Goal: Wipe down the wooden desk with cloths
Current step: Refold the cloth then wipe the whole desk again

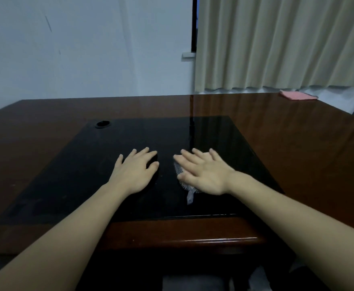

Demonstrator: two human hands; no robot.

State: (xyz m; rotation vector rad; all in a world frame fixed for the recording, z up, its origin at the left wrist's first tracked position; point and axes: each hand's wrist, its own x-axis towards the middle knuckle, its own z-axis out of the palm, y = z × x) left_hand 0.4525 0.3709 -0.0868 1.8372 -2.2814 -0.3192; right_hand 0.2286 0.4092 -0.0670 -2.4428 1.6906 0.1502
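Pale mesh cloth (186, 181) lies at centre frame on the desk's (287, 148) dark inset, pressed flat under the right hand (203, 173) with fingers spread, its tail trailing toward the viewer, while the left hand (135, 170) rests flat, bare, just beside it.

Dim, bluish cast; soft glare on desk (255, 127); wide-angle edge distortion.

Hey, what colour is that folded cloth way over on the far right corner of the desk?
Pink, seen in the head view.
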